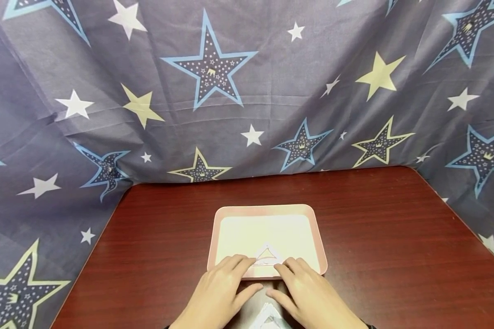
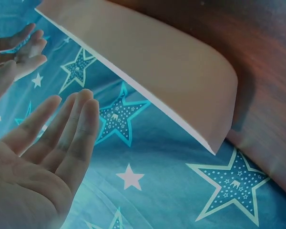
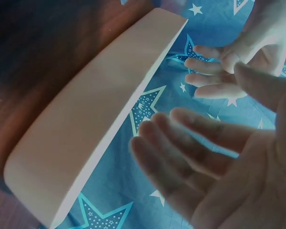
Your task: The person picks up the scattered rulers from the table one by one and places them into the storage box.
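Note:
A pink tray with a pale cream bottom sits on the table. Inside it, close to the near side, lies a small white triangular piece, its kind unclear. My left hand is at the tray's near left, and my right hand mirrors it on the right. Fingers of both hands reach over the near rim beside the triangle. The wrist views show the left hand and right hand with loosely extended fingers and nothing held, below the tray's outer wall.
Between my forearms, a white triangular thing, possibly stacked, lies on a greyish surface, cut off by the frame's bottom. The dark red wooden table extends around the tray. A grey-blue star-patterned cloth hangs behind and at both sides.

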`<state>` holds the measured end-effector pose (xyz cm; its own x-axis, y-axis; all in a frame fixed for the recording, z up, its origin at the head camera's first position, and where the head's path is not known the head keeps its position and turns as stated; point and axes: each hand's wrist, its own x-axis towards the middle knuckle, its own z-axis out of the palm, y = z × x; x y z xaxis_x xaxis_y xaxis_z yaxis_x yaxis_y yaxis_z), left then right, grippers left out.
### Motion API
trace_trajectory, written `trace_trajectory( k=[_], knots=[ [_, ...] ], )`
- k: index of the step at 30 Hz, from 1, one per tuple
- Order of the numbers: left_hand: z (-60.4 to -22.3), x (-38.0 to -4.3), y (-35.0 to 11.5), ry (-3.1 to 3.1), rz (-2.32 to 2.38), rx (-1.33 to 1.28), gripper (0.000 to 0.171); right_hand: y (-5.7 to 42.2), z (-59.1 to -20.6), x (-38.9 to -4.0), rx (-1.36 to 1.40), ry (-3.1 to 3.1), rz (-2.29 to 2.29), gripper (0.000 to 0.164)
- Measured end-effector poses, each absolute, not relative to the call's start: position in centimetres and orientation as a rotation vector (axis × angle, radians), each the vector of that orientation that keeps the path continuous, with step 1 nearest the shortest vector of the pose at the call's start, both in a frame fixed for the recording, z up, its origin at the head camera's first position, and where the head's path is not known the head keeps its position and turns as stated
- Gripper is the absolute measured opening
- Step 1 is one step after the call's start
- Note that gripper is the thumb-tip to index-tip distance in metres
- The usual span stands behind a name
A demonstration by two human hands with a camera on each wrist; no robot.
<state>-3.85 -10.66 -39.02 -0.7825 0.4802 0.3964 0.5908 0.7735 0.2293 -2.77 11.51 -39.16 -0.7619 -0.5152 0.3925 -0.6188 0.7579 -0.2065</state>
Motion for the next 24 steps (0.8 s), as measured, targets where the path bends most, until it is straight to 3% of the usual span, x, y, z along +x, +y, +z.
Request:
trace_trajectory(
  k=[11,24],
  knots=[
    [-40.0,-2.7,-11.0,-2.670,-0.519,-0.931,0.039,12.1,-40.6,-2.5,1.080,-2.559,0.416,0.033],
    [-41.5,-2.1,-10.9,-2.688,-0.441,-1.021,0.042,12.2,-42.0,-2.3,1.161,-2.627,0.376,0.042]
  ],
)
